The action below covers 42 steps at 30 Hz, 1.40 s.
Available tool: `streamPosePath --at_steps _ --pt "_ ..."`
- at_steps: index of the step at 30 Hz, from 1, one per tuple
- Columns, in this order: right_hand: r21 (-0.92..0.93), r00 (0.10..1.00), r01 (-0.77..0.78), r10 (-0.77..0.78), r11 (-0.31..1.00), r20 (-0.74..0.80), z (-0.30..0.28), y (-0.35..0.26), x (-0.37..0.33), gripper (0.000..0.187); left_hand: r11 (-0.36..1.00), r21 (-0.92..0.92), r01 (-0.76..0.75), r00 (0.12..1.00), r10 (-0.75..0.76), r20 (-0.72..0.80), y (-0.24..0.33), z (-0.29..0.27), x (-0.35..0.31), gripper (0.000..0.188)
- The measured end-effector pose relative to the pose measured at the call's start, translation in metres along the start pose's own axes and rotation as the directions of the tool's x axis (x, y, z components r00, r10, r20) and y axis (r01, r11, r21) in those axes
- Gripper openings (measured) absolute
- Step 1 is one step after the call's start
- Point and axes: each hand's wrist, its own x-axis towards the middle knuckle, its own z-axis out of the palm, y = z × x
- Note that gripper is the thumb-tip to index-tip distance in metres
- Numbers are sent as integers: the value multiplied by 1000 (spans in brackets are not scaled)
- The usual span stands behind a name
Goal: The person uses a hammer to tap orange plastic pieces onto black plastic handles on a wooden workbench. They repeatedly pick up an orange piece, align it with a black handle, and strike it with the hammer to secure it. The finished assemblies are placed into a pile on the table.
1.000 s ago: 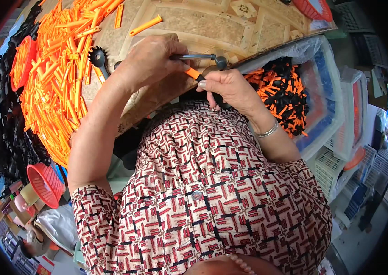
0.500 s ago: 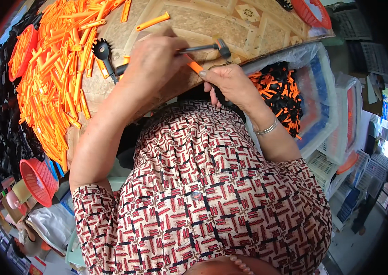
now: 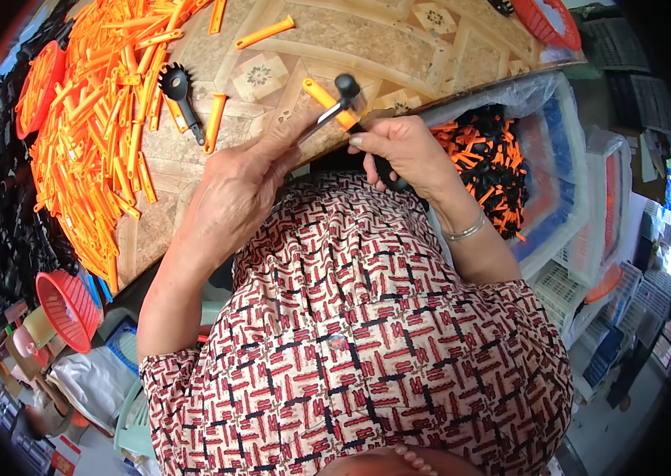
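Observation:
My left hand (image 3: 242, 178) is closed around a hammer (image 3: 346, 86), its metal shaft slanting up to a dark head over an orange handle (image 3: 321, 94). My right hand (image 3: 407, 152), with a bracelet on its wrist, grips the black part of a kitchen utensil at the table edge. The orange handle sits on that utensil's end and points up and left; the utensil's black head is mostly hidden by my fingers. To the left of the hammer lie a black spaghetti spoon (image 3: 179, 97) and a loose orange handle (image 3: 215, 123).
A large heap of orange handles (image 3: 89, 159) covers the table's left side, beside a red basket (image 3: 51, 87). Another orange handle (image 3: 264, 33) lies farther back. At right, a plastic-lined bin (image 3: 561, 170) holds black and orange utensils. Red baskets stand at far right and lower left.
My left hand has come down toward my body, and the hammer head has swung left over the orange handle. More of that handle shows now. My right hand has barely moved.

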Motion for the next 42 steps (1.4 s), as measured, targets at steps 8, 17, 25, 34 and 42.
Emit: streamPosePath --at_steps 8,17,25,34,42 --pt "-7 1000 -17 16 1000 -23 0 10 -6 26 902 425 -71 997 68 23 7 11 -13 54" --pt "2 999 -42 42 999 1 -2 11 -6 27 950 307 -47 983 98 -155 -9 10 -10 53" --pt "1 997 -78 78 997 -23 -3 16 -7 24 998 7 -56 951 55 -305 -6 4 -8 48" --pt "46 994 -93 95 995 -50 -7 14 -8 25 988 19 -154 968 155 -198 3 8 -4 55" --pt "-86 993 -58 66 995 95 -32 16 -11 25 982 187 -38 999 40 -12 -1 1 -1 48"
